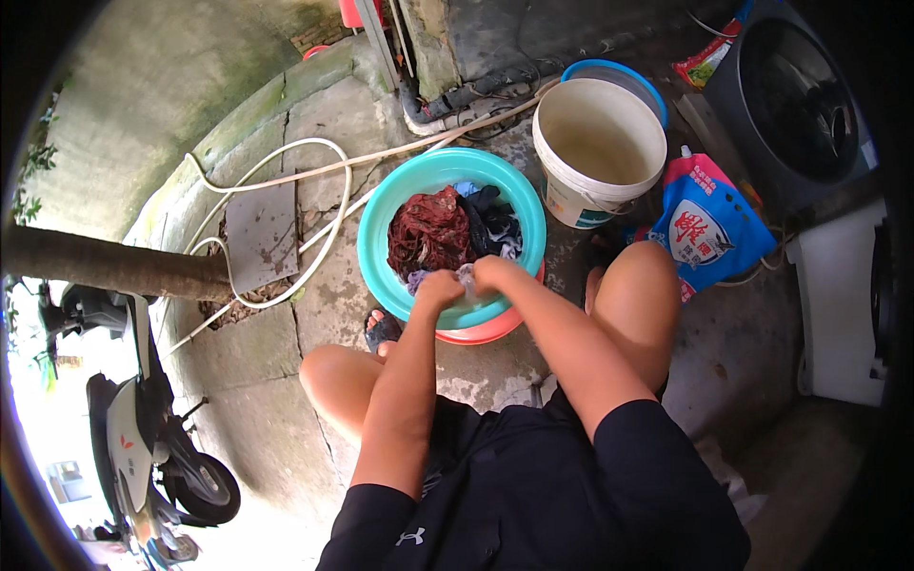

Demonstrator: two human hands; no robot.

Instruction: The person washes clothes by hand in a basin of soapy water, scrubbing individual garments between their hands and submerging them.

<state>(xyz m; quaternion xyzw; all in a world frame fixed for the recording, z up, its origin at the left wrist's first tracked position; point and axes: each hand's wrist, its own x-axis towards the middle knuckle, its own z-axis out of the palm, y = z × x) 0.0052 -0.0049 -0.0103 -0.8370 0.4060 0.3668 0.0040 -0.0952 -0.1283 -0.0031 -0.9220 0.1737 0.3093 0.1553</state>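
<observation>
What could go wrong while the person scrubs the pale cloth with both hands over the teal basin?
1. The left hand and right hand wring the pale cloth at the near rim of the teal basin; water may spill onto the person's sandalled foot.
2. The teal basin sits on a red basin, so hard pressing might tilt it.
3. The white bucket stands close and could be knocked.

My left hand [440, 286] and my right hand [491, 273] are both curled into fists, knuckles close together, almost touching in front of me. Both forearms reach forward and slightly inward from my body, bare to the short black sleeves at my upper arms. My left arm runs nearly straight up from the elbow; my right arm angles in from the right. My wrists are bent downward.
</observation>
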